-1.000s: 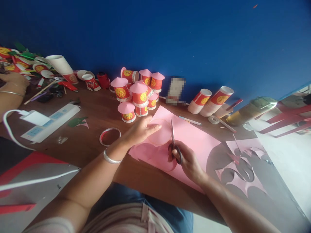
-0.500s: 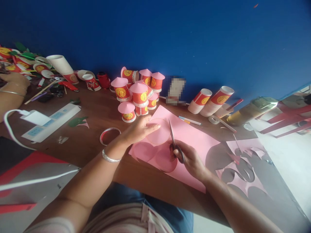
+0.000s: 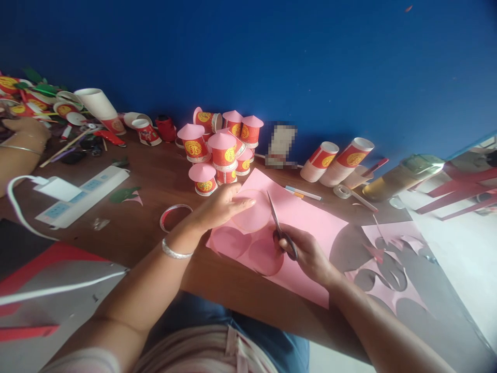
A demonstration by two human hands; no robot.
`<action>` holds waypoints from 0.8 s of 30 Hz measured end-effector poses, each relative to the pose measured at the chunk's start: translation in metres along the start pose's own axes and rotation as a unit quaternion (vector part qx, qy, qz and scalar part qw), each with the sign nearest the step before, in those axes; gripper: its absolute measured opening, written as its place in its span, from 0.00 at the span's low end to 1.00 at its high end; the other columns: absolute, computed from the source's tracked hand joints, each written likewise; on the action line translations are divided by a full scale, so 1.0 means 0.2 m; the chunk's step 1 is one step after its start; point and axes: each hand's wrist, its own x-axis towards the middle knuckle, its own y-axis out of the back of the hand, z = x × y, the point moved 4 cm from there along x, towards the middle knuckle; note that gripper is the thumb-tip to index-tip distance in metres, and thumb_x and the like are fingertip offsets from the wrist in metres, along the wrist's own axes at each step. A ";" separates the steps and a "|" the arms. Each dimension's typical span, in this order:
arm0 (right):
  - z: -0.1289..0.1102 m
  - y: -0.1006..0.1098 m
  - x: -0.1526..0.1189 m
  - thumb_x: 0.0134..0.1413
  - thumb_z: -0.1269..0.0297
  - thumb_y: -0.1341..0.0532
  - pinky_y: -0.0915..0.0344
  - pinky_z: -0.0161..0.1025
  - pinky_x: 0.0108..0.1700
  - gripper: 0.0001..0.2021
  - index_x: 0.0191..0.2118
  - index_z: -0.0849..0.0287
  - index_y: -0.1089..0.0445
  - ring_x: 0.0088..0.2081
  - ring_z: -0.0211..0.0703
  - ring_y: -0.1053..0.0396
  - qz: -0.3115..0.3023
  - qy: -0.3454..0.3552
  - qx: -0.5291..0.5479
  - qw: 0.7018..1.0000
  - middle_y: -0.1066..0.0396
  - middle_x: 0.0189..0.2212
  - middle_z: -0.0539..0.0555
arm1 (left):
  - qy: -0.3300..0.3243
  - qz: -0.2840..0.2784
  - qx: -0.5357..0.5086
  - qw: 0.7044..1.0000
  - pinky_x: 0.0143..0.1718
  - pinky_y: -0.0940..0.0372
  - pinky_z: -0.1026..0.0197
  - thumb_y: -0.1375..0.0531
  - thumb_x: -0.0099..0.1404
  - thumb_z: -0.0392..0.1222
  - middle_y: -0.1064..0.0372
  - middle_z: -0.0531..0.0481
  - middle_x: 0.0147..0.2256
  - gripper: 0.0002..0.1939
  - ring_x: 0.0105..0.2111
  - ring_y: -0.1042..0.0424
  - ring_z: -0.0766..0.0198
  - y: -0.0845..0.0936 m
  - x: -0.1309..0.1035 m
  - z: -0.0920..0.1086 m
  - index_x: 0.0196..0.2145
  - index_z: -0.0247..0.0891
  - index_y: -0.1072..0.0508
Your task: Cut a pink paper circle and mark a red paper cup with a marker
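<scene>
Pink paper [image 3: 312, 220] is spread beneath the fingers of both hands on the table [image 3: 221, 282], and its marked circle [image 3: 257, 215] is pinched between thumb and fingers of the left hand [image 3: 222, 208]. Scissors [image 3: 274, 216] are gripped in the curled fingers of the right hand [image 3: 306, 254], blades right of the left fingertips. Cutting seems in hand; for the next snip, the outline should be turned toward the blades.

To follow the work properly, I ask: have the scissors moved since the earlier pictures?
Yes, slightly: against the white pen, which stays put, the scissors have turned, their tip swinging left in the picture, away from the pen.
</scene>
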 end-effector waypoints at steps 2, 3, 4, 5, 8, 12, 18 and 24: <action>0.00 0.00 0.00 0.66 0.31 0.40 0.33 0.36 0.32 0.29 0.39 0.57 0.29 0.28 0.37 0.38 -0.001 0.003 0.000 1.000 0.32 0.28 0.50 | 0.003 -0.001 0.002 1.000 0.31 0.39 0.62 0.32 0.63 0.56 0.41 0.55 0.27 0.22 0.29 0.38 0.65 0.00 0.00 0.00 0.28 0.39 0.36; 0.00 0.00 0.00 0.67 0.32 0.41 0.34 0.36 0.32 0.29 0.37 0.57 0.29 0.28 0.37 0.39 -0.003 0.006 0.001 1.000 0.32 0.27 0.50 | 0.004 -0.001 0.003 1.000 0.31 0.39 0.62 0.32 0.63 0.56 0.41 0.54 0.27 0.22 0.30 0.38 0.65 0.00 0.00 0.00 0.29 0.39 0.35; 0.00 0.00 0.00 0.68 0.33 0.41 0.34 0.36 0.32 0.28 0.36 0.57 0.30 0.28 0.37 0.39 -0.006 0.009 0.002 1.000 0.32 0.27 0.50 | 0.005 -0.001 0.003 1.000 0.31 0.39 0.62 0.32 0.63 0.57 0.40 0.54 0.28 0.22 0.30 0.38 0.65 0.00 0.00 0.00 0.29 0.39 0.35; -0.01 -0.01 0.00 0.68 0.33 0.41 0.34 0.36 0.32 0.28 0.35 0.57 0.30 0.28 0.37 0.39 -0.007 0.013 0.003 1.000 0.32 0.27 0.50 | 0.005 -0.001 0.002 1.000 0.31 0.38 0.62 0.31 0.63 0.57 0.40 0.54 0.28 0.21 0.30 0.37 0.64 0.00 0.00 0.00 0.29 0.39 0.34; -0.01 -0.01 0.00 0.69 0.34 0.41 0.35 0.36 0.31 0.28 0.35 0.57 0.30 0.28 0.37 0.37 -0.011 0.018 0.005 1.000 0.31 0.26 0.51 | 0.004 -0.002 -0.003 1.000 0.32 0.38 0.62 0.31 0.63 0.56 0.39 0.54 0.28 0.21 0.31 0.36 0.64 0.00 0.00 -0.01 0.30 0.38 0.33; 0.00 0.00 -0.01 0.69 0.35 0.41 0.34 0.36 0.31 0.28 0.34 0.57 0.31 0.28 0.38 0.36 -0.014 0.014 0.016 1.000 0.31 0.26 0.51 | 0.013 -0.008 -0.010 1.000 0.31 0.40 0.62 0.31 0.63 0.56 0.39 0.54 0.28 0.21 0.30 0.38 0.65 0.00 0.00 -0.02 0.29 0.38 0.32; 0.01 0.00 0.00 0.66 0.33 0.39 0.33 0.36 0.32 0.28 0.34 0.57 0.30 0.28 0.39 0.33 -0.020 0.002 0.031 0.999 0.30 0.26 0.51 | 0.001 -0.017 -0.079 0.997 0.33 0.40 0.64 0.29 0.63 0.55 0.38 0.55 0.29 0.21 0.31 0.38 0.66 0.01 0.01 0.01 0.28 0.37 0.31; 0.01 -0.01 -0.01 0.67 0.34 0.39 0.31 0.38 0.33 0.28 0.33 0.58 0.29 0.29 0.40 0.30 -0.011 0.005 0.065 0.998 0.30 0.27 0.51 | 0.040 -0.019 -0.245 0.969 0.45 0.29 0.60 0.27 0.61 0.55 0.22 0.48 0.38 0.21 0.42 0.24 0.57 0.01 0.02 0.01 0.41 0.36 0.19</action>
